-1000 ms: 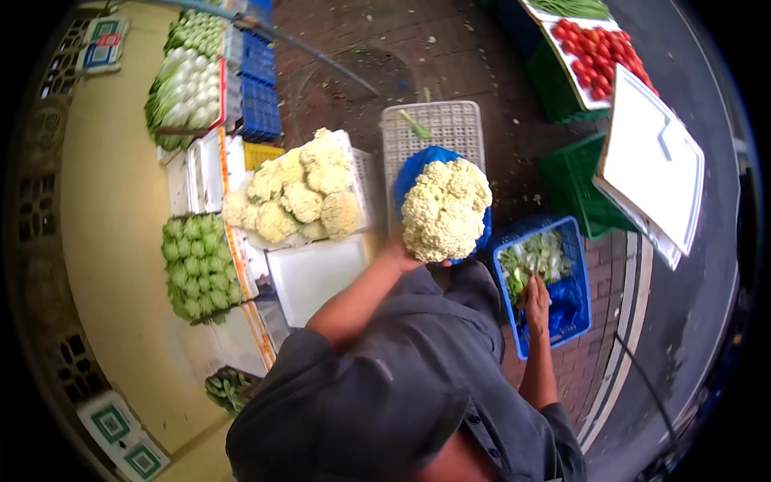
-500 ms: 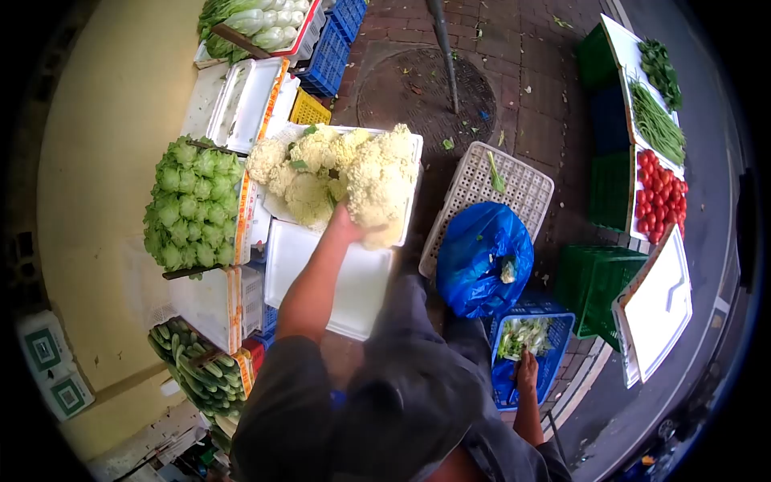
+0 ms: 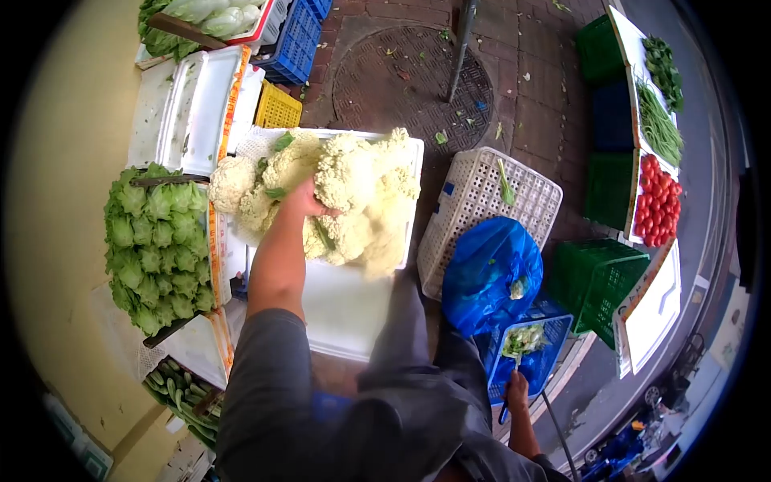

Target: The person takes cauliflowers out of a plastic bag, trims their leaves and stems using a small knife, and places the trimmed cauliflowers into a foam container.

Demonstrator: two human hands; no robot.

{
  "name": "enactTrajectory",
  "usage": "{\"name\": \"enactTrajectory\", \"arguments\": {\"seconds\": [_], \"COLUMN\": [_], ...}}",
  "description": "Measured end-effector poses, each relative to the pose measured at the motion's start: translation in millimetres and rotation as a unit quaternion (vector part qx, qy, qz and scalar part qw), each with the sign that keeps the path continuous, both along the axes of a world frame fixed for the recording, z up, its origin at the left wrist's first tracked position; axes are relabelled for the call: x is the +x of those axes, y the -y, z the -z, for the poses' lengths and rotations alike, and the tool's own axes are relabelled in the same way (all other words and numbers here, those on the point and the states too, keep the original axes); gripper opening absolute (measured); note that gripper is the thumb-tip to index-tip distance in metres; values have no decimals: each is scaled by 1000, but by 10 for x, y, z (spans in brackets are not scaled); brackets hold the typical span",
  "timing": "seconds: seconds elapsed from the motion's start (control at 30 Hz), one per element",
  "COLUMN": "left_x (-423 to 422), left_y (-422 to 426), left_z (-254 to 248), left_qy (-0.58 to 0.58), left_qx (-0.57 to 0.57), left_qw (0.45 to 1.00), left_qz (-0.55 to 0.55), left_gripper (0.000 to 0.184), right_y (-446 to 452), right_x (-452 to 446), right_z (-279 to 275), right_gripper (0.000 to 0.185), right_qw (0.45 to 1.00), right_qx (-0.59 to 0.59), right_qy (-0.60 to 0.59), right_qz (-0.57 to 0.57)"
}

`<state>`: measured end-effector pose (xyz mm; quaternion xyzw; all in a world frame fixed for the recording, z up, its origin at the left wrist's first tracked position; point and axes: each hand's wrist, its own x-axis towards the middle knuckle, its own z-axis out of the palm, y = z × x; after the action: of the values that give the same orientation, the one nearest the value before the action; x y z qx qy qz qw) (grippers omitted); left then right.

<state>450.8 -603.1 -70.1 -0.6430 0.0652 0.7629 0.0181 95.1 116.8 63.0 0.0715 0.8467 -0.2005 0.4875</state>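
My left hand (image 3: 308,199) is among pale cauliflowers in a white foam box, its fingers curled round the lower edge of one cauliflower (image 3: 345,173). Other heads lie against it, some with green leaf bits. At the lower right, my right hand (image 3: 517,389) grips a knife with a blue handle (image 3: 503,414). Its narrow blade points toward leafy trimmings (image 3: 524,341) in a blue crate (image 3: 554,347). Beside that crate, a blue plastic bag (image 3: 490,269) has a pale scrap (image 3: 518,287) on it.
A white perforated crate (image 3: 462,189) stands behind the bag, a leaf on top. Lettuces (image 3: 161,241) are stacked at left, with cucumbers (image 3: 173,386) below. Tomatoes (image 3: 657,205) and green beans (image 3: 660,124) lie at right by a green crate (image 3: 598,277). A metal pole (image 3: 462,56) rises beyond.
My left hand has moved left and slightly up among the cauliflowers, from the right-hand head. My right hand has shifted a little down, and the knife now shows. The view has shifted.
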Motion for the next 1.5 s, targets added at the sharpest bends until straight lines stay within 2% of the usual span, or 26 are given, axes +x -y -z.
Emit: {"name": "enactTrajectory", "arguments": {"seconds": [0.1, 0.2, 0.33, 0.37, 0.47, 0.6, 0.67, 0.7, 0.73, 0.77, 0.8, 0.83, 0.87, 0.93, 0.97, 1.0, 1.07, 1.1, 1.13, 1.17, 1.27, 1.3, 1.33, 1.4, 1.47, 1.5], "left_x": [213, 219, 270, 208, 380, 433, 518, 401, 367, 371, 192, -147, -320, -970, -1245, -1669, -2327, -2599, -2806, -2987, -3205, -3269, -3303, -3248, -3110, -3072], "left_y": [126, 22, -122, -158, -229, -278, -326, -421, -500, -584, -765, -1019, -1291, -1945, -2375, -2776, -3473, -3787, -4141, -4396, -4959, -4863, -4681, -4333, -4102, -3975], "left_z": [121, -52, 96, -54, 173, 143, 56, -152, -189, -302, -458, -640, -506, -701, -523, -627, -671, -528, -312, -118, 822, 807, 669, 493, 505, 476], "left_qy": [9, 17, 110, 114, 114, 147, 163, 248, 314, 272, 252, 229, 205, 70, 4, -90, -216, -287, -327, -327, -202, -152, -100, -23, 51, 64], "left_qx": [22, -31, -37, -51, -87, -84, -121, -209, -294, -358, -432, -464, -492, -441, -455, -406, -371, -353, -285, -289, -347, -367, -385, -446, -503, -460], "left_qw": [999, 997, 991, 990, 985, 978, 975, 946, 901, 890, 864, 855, 845, 883, 868, 877, 811, 765, 772, 736, 734, 758, 777, 754, 708, 739], "left_qz": [37, 75, -68, -66, -99, -124, -87, 0, 49, 77, 62, 26, 40, 143, 197, 239, 398, 456, 464, 517, 547, 517, 487, 482, 493, 488], "left_gripper": [47, 51, 53, 56, 56, 64, 66, 59, 50, 41, 33, 25, 22, 23, 24, 24, 29, 31, 31, 35, 42, 46, 50, 54, 55, 54], "right_y": [138, 369, 406, 410, 638, 426, 761, 535, 872, 678, 955, 885, 822, 950, 1044, 1142, 1205, 1227, 1250, 1271, 1200, 1204, 1229, 1324, 1425, 1485], "right_x": [101, 114, 9, -23, -64, -226, -200, -252, -182, -248, -240, -257, -318, -369, -413, -464, -519, -565, -609, -625, -751, -746, -742, -715, -616, -529], "right_z": [-77, -153, -49, -42, -123, 205, 16, 209, -8, 205, 59, 214, 428, 662, 759, 850, 1033, 1158, 1291, 1441, 1895, 1959, 1999, 2054, 2056, 2112], "right_gripper": [41, 43, 45, 46, 47, 46, 39, 30, 28, 33, 38, 37, 37, 36, 36, 36, 35, 36, 36, 33, 29, 25, 25, 25, 33, 39], "right_qw": [1000, 1000, 995, 994, 997, 994, 992, 980, 992, 988, 993, 991, 988, 988, 988, 987, 985, 983, 981, 976, 958, 934, 933, 930, 954, 951], "right_qx": [1, -15, -47, -54, -41, -49, -36, 2, -13, -1, -6, -23, -46, -81, -95, -109, -114, -108, -100, -88, -18, -47, -64, -102, -148, -169], "right_qy": [10, 8, -27, -38, -28, -49, -62, -104, -95, -103, -92, -101, -109, -105, -105, -106, -121, -140, -158, -196, -248, -315, -318, -326, -214, -221], "right_qz": [-1, -15, -83, -92, -55, -86, -102, -171, -79, -118, -80, -89, -102, -84, -67, -50, -38, -42, -49, -45, -145, -163, -156, -136, -150, -137]}}
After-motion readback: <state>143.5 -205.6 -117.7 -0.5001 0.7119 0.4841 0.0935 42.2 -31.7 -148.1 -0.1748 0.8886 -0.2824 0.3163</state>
